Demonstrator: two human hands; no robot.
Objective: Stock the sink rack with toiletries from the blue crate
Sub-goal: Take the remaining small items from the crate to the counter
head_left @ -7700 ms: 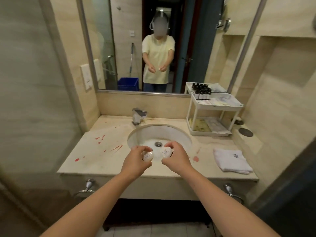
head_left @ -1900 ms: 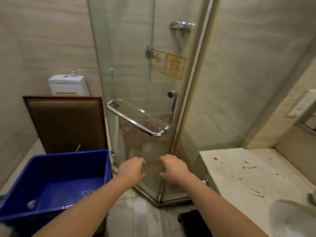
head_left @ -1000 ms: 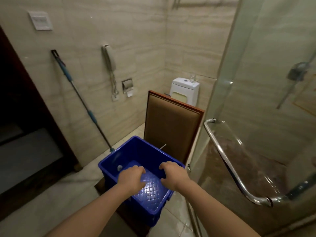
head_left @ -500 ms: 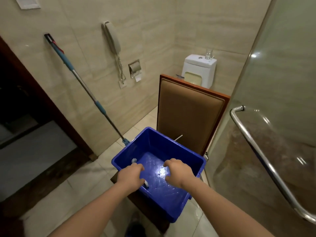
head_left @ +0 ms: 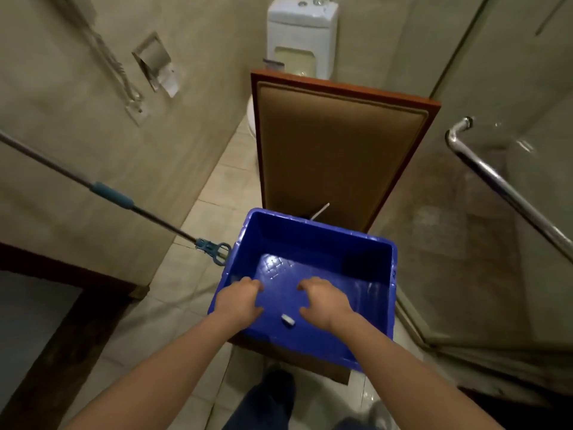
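Two hands reach into the blue crate (head_left: pixel 316 240), where one small white toiletry (head_left: pixel 288 320) lies on the floor near the front wall.

The right hand (head_left: pixel 324 301) hovers just beside the piece, fingers spread and loosely curled, holding nothing. The left hand (head_left: pixel 240 301) is curled palm-down, and whether it grips anything cannot be told. The sink rack is out of view. A hurried pinch could likely send so small a piece skidding across the glossy plastic.

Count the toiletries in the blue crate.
1: a small white item on the floor of the blue crate, between the left hand and right hand; either hand may hide more.
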